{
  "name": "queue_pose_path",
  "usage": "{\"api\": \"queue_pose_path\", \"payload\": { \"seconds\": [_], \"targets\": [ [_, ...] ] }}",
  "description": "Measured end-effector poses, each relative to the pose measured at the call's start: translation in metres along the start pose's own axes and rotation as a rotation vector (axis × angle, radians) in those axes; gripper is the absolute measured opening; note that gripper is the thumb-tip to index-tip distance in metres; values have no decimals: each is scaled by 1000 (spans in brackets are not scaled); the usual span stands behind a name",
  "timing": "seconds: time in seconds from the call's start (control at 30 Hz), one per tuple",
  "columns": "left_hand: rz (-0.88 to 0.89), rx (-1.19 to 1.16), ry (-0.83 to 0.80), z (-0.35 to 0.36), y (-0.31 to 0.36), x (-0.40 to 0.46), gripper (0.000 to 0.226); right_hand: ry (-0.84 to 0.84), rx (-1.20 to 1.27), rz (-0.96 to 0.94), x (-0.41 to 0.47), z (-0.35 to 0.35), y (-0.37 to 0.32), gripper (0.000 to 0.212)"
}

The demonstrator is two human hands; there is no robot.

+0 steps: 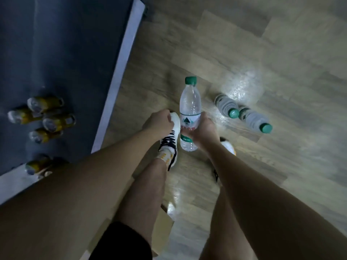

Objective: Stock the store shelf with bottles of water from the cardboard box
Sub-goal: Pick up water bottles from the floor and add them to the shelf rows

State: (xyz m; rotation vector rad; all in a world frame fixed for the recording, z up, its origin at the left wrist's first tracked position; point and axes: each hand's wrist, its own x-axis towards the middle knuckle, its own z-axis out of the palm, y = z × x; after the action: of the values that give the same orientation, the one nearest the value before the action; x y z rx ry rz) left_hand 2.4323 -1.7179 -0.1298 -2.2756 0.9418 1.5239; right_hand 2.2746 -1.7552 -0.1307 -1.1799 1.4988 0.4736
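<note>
1. I see my right hand [201, 131] gripping a water bottle [189, 113] low, above the floor beside the shelf [62, 53]; my left hand [159, 122] is curled, apparently holding nothing.
2. That low grip could let it tip.
3. I might kick the two bottles [242, 112] standing near my feet.

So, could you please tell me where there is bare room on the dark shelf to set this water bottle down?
The dark shelf is bare across its far part, from above the yellow bottles to its pale front edge. The near left is crowded with those bottles. The right hand holds the water bottle.
</note>
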Motion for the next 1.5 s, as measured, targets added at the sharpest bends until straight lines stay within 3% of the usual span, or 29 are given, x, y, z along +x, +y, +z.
{"api": "queue_pose_path", "payload": {
  "seconds": [0.37,0.57,0.73,0.93,1.03,1.13,1.27,1.37,1.5],
  "targets": [
    [-8,-281,215,-96,29,-195,13,5,-278,-372,-173,-116,-110,65],
    [30,-332,458,-176,49,-363,9,-71,-323,-603,-329,-168,-181,62],
    [30,-451,740,-241,35,-507,4,-8,-365,-833,-459,-194,-250,63],
    [25,-638,993,-291,-13,-664,7,-69,-393,-1064,-593,-177,-320,58],
    [181,-833,982,-314,-33,-731,9,-142,-422,-1182,-653,-163,-351,58],
    [353,-998,955,-335,-48,-792,29,-185,-453,-1296,-708,-145,-380,59],
    [434,-990,1091,-354,-71,-846,60,-255,-444,-1408,-772,-111,-409,54],
    [415,-977,1265,-366,-92,-867,62,-266,-427,-1470,-804,-85,-420,48],
    [380,-940,1360,-386,-113,-886,70,-252,-409,-1488,-821,-59,-433,46]
  ]
}}
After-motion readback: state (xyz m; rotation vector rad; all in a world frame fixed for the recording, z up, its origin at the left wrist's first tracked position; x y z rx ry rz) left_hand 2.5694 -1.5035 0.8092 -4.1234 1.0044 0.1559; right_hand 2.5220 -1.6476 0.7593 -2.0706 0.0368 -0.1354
